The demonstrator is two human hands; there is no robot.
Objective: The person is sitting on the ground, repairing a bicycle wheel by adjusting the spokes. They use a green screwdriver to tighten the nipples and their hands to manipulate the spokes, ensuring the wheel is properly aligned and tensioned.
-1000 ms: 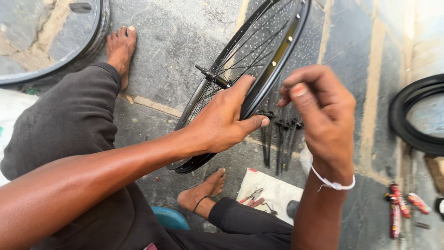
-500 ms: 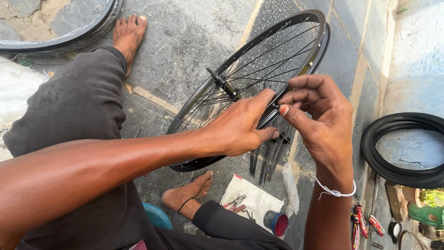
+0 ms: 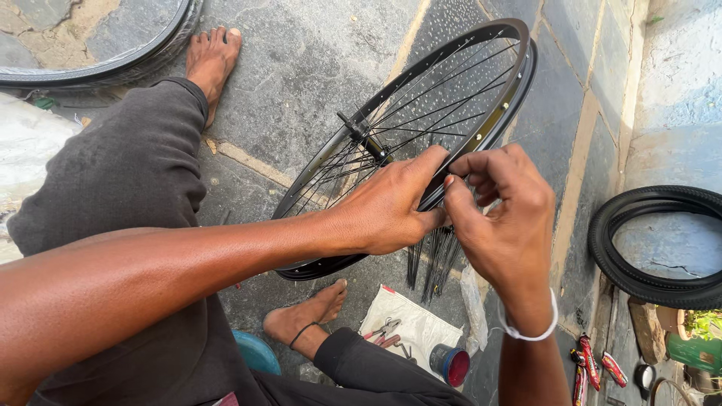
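Note:
A black bicycle wheel rim [image 3: 496, 113] with thin spokes and a hub [image 3: 366, 140] stands tilted in front of me. My left hand [image 3: 387, 207] grips the near edge of the rim. My right hand [image 3: 500, 222] sits just right of it, fingers pinched together at the rim, on something too small to make out. A bundle of loose black spokes [image 3: 432, 259] hangs below both hands.
A black tyre [image 3: 647, 244] leans at the right by a wall. Another tyre [image 3: 98, 71] lies top left. Pliers [image 3: 382, 332] rest on a white cloth [image 3: 421, 331] beside a small round tin [image 3: 450, 365]. My bare feet [image 3: 304, 316] rest on stone paving.
The view has shifted, so the wheel now sits higher and further right. My right hand has closed in toward the left hand at the rim.

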